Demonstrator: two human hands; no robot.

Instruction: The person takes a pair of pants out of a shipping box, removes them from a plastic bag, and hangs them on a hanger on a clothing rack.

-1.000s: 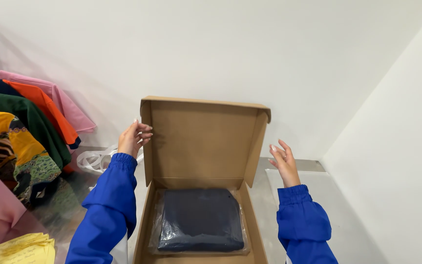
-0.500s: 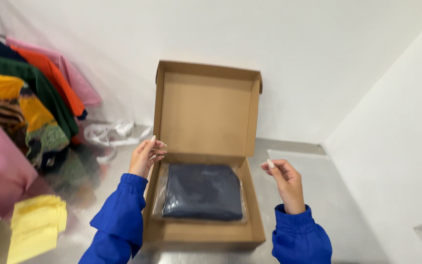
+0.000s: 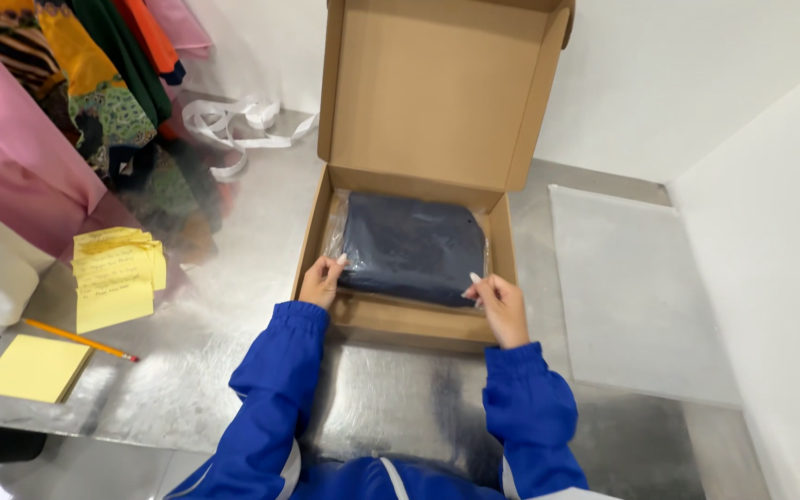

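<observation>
**Both hands at near edge of bagged garment in mailer box**

Open cardboard mailer box (image 3: 406, 319) on reflective metal table (image 3: 187, 370), lid standing upright at far side. Inside, lying flat: folded dark navy garment in clear plastic bag (image 3: 414, 245), filling most of the base. Left hand (image 3: 322, 281) at near-left corner of bag, fingers curled and pinching the plastic edge. Right hand (image 3: 497, 301) at near-right corner, fingertips closed on the bag edge, resting over the box's front wall. Blue jacket sleeves on both arms.

Left of box: stack of written yellow sticky notes (image 3: 118, 273), blank yellow pad (image 3: 34, 368), pencil (image 3: 78, 340) between them. Beyond, hanging colourful garments (image 3: 94, 83), white ribbon (image 3: 233, 125) on the table. Right of box: flat grey sheet (image 3: 636, 287).
</observation>
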